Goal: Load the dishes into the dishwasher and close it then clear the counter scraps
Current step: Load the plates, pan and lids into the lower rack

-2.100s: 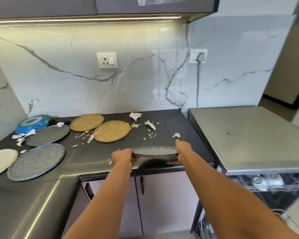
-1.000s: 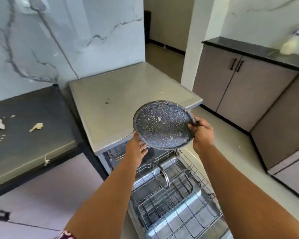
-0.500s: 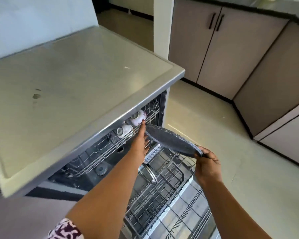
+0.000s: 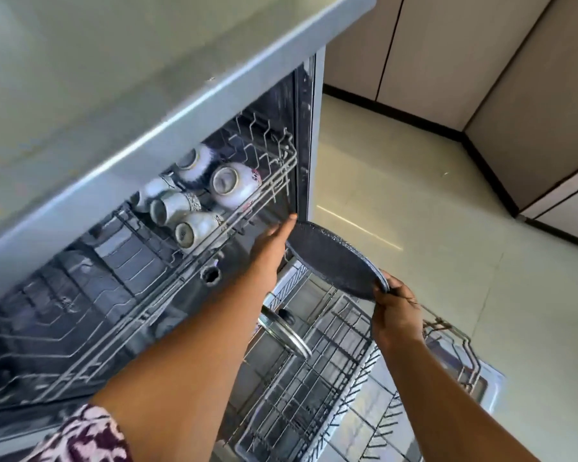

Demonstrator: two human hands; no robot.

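Landmark: the open steel dishwasher (image 4: 309, 135), seen from above and in front; all places below are given relative to it.
Top surface: a flat, dull grey metal top (image 4: 121, 71) with a rounded front edge caps the dishwasher.
Upper rack: a grey wire upper rack (image 4: 274, 181) sits inside the dishwasher's cavity and holds a cluster of white patterned ceramic cups (image 4: 201, 198) lying on their sides.
Lower rack: a grey wire lower rack (image 4: 317, 378) is pulled out in front of the dishwasher; a round glass lid with a metal rim and black knob (image 4: 286, 330) stands on edge in it.
Task object: a round, dark speckled flat plate (image 4: 334, 258) is tilted in the air above the lower rack, just in front of the dishwasher's right door frame, clear of the tines.
Left hand (image 4: 274, 245): fingers extended flat against the plate's far edge, steadying it rather than clasping it.
Right hand (image 4: 396, 318): closed on the plate's near rim.
Sleeve: a maroon-and-white patterned sleeve (image 4: 84, 438) covers the left upper arm.
Room: a glossy cream tiled floor (image 4: 431, 201) lies right of the dishwasher; beyond it stand beige cabinet doors (image 4: 431, 51) with a dark plinth.
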